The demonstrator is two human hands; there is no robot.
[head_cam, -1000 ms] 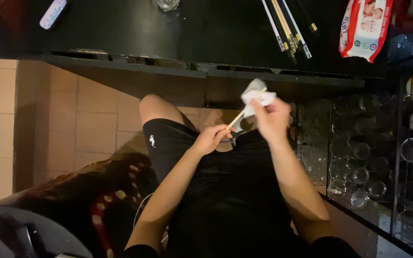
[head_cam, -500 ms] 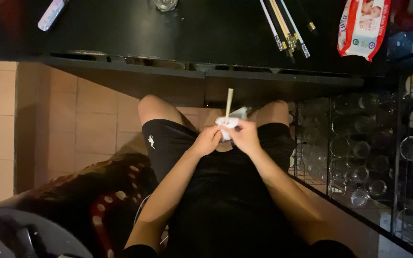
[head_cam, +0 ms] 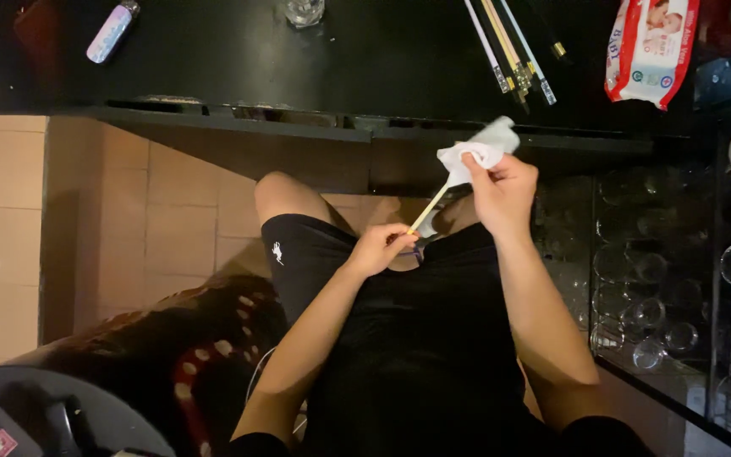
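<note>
My left hand (head_cam: 380, 249) pinches the lower end of a thin pale chopstick (head_cam: 429, 207) above my lap. My right hand (head_cam: 503, 191) holds a crumpled white wipe (head_cam: 475, 151) wrapped around the chopstick's upper end, just below the edge of the black table (head_cam: 365, 76). Both hands are raised over my black shorts.
On the table lie several more chopsticks (head_cam: 509, 51), a pack of wet wipes (head_cam: 651, 49) at the right, a small lilac tube (head_cam: 112, 32) at the left and a glass (head_cam: 305, 12). A rack of glasses (head_cam: 662, 279) stands to my right. Tiled floor at left.
My right hand slid the wipe down to the chopstick's base half a second ago, then back up toward its tip. The left hand stayed low on the chopstick.
</note>
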